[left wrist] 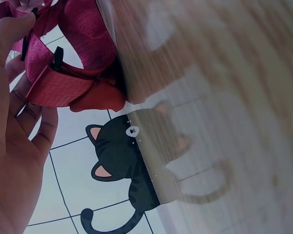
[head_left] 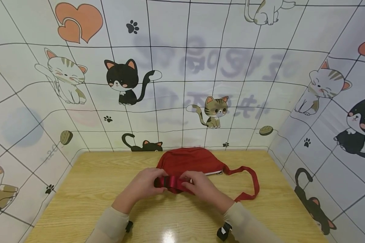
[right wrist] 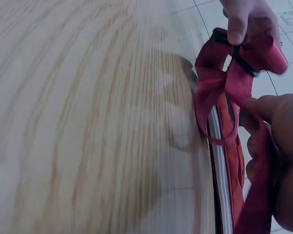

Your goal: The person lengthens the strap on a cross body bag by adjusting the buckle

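A red waist bag [head_left: 188, 160] lies at the back of the wooden table, its white zipper [right wrist: 219, 165] along the front side. In front of it, my left hand [head_left: 147, 184] pinches the dark red webbing strap [left wrist: 88, 36] at a black plastic slider [right wrist: 244, 63], thumb on top. My right hand [head_left: 200, 185] grips the same strap a little further right, with fingers curled round it. Between the two hands the strap hangs in loops. From the bag's right end the rest of the strap [head_left: 255, 182] curves out over the table.
The wooden table [head_left: 109, 168] meets a white cloth backdrop [head_left: 170, 67] printed with grid lines and cartoon cats, at the back and both sides. Black straps with buckles [head_left: 224, 231] sit at both wrists, beside the beige sleeves.
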